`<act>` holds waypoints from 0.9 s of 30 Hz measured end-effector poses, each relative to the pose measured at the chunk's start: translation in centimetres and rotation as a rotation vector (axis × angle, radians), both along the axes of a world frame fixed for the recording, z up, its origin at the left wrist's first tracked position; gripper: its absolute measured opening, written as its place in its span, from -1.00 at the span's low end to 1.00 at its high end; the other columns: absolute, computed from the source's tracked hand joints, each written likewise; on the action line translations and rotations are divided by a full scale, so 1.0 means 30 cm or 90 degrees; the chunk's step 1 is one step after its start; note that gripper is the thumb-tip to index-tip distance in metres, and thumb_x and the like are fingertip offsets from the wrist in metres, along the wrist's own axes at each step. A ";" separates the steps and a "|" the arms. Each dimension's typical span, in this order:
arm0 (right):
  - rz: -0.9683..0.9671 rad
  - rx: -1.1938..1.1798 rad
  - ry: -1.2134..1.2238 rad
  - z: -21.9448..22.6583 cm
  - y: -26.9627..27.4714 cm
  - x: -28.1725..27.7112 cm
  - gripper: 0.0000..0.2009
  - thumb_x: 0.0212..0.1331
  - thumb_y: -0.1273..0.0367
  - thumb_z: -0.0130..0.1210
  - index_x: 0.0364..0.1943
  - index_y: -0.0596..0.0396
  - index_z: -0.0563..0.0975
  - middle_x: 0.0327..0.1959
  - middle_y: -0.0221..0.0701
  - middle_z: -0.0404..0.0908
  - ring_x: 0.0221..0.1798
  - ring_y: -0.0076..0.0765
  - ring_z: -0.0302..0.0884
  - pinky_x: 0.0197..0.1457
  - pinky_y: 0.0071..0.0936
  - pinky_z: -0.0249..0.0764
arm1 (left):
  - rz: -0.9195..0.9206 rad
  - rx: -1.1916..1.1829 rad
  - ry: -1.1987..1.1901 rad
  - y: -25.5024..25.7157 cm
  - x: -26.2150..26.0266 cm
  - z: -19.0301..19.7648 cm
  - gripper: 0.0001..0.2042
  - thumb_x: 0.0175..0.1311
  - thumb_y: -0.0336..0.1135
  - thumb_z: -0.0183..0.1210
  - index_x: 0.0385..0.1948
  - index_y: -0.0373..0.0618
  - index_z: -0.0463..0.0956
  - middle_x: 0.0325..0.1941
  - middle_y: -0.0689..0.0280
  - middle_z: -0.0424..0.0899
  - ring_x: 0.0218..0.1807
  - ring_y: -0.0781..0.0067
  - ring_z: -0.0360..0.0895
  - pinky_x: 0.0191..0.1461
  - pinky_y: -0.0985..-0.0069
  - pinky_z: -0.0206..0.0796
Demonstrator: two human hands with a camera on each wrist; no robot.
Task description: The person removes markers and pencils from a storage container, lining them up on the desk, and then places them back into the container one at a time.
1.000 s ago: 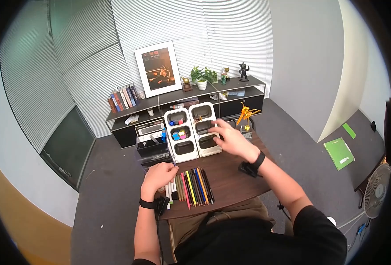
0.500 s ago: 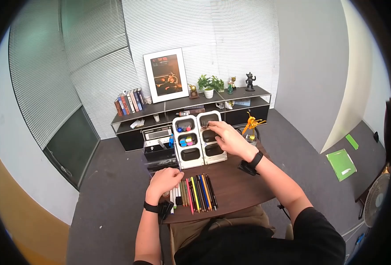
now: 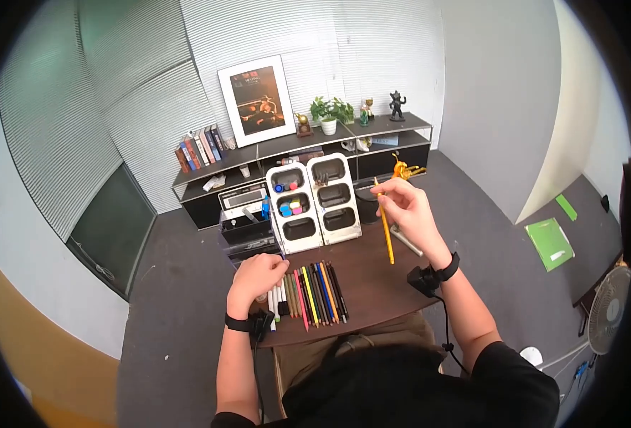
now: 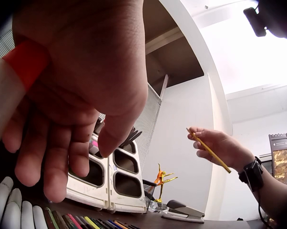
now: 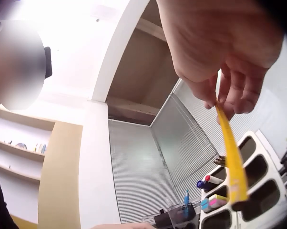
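My right hand (image 3: 411, 214) pinches a yellow pencil (image 3: 388, 239) between thumb and fingers, above the right side of the table. The pencil slants, its tip up by the fingertips. My left hand (image 3: 257, 277) hovers palm down at the left end of a row of pencils and pens (image 3: 322, 292), fingers loosely extended in the left wrist view. Beside its palm is a whitish cylinder with a red band (image 4: 26, 64), partly out of frame. Behind the row, a white organizer (image 3: 303, 247) leans back, with markers in its left compartments and dark sticks at the top right.
A stapler (image 4: 184, 211) and an orange-yellow figurine (image 4: 161, 181) stand to the organizer's right. On its left is a dark box (image 3: 248, 232) with a blue item. Farther back, a low shelf (image 3: 273, 150) carries books, a framed picture and a plant.
My right hand has moved from the organizer's upper right compartments to the right and now holds the yellow pencil. The left hand stays about where it was.
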State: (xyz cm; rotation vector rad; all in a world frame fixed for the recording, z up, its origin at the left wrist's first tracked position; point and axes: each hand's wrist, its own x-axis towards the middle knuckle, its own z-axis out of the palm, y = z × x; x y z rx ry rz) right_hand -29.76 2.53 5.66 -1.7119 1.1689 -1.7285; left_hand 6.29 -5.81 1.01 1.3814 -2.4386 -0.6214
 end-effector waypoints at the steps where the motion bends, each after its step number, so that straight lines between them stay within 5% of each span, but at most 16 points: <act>1: -0.004 0.005 -0.008 -0.008 -0.002 -0.005 -0.82 0.51 0.55 0.18 0.06 0.25 0.72 -0.03 -0.39 0.72 -0.26 -0.63 0.72 -0.23 -0.60 0.59 | -0.004 0.005 -0.008 0.004 -0.001 0.005 -0.56 0.56 -0.01 0.10 -0.43 -0.16 0.71 -0.51 0.33 0.80 -0.44 0.35 0.79 -0.23 0.36 0.58; 4: 0.037 0.163 0.082 -0.039 -0.026 -0.022 -0.77 0.51 0.51 0.20 0.14 0.26 0.72 -0.14 -0.32 0.81 -0.37 -0.59 0.73 -0.41 -0.56 0.57 | 0.007 0.011 0.008 0.004 -0.004 0.004 -0.60 0.57 -0.09 0.12 -0.46 -0.15 0.69 -0.53 0.35 0.79 -0.46 0.40 0.77 -0.25 0.38 0.55; 8: 0.142 0.205 0.147 -0.119 -0.046 0.028 -0.70 0.48 0.49 0.18 0.20 0.30 0.70 -0.20 -0.28 0.82 -0.21 -0.46 0.84 -0.30 -0.46 0.72 | 0.016 0.025 0.014 0.010 -0.006 0.014 -0.59 0.54 -0.04 0.14 -0.44 -0.13 0.72 -0.51 0.29 0.81 -0.39 0.22 0.79 -0.17 0.26 0.56; 11: 0.175 0.305 0.237 -0.179 -0.069 0.074 -0.69 0.49 0.49 0.23 0.24 0.31 0.69 0.00 -0.24 0.76 -0.13 -0.41 0.83 -0.28 -0.47 0.72 | 0.022 0.022 0.009 0.013 -0.009 0.016 -0.59 0.55 -0.04 0.14 -0.44 -0.12 0.72 -0.52 0.30 0.80 -0.39 0.21 0.78 -0.17 0.26 0.56; 12: 0.178 0.270 0.225 -0.225 -0.084 0.085 -0.65 0.44 0.43 0.28 0.22 0.32 0.71 -0.18 -0.21 0.82 -0.39 -0.43 0.77 -0.31 -0.42 0.71 | 0.020 0.019 0.007 0.011 -0.008 0.015 -0.59 0.55 -0.04 0.14 -0.44 -0.12 0.72 -0.52 0.30 0.80 -0.39 0.21 0.78 -0.17 0.26 0.56; 16: 0.169 0.385 0.315 -0.254 -0.079 0.122 -0.53 0.46 0.30 0.35 0.32 0.34 0.65 -0.16 -0.09 0.84 -0.37 -0.32 0.81 -0.32 -0.39 0.74 | 0.016 0.017 0.009 0.009 -0.006 0.010 -0.59 0.56 -0.03 0.13 -0.43 -0.11 0.73 -0.52 0.30 0.80 -0.39 0.20 0.78 -0.16 0.25 0.56; 27: 0.207 0.418 0.307 -0.288 -0.034 0.148 -0.48 0.51 0.26 0.28 0.41 0.34 0.58 -0.19 -0.17 0.84 -0.36 -0.34 0.80 -0.32 -0.38 0.75 | 0.025 0.010 -0.006 0.006 -0.010 0.003 -0.57 0.55 -0.02 0.11 -0.46 -0.11 0.73 -0.53 0.31 0.80 -0.38 0.18 0.79 -0.16 0.23 0.56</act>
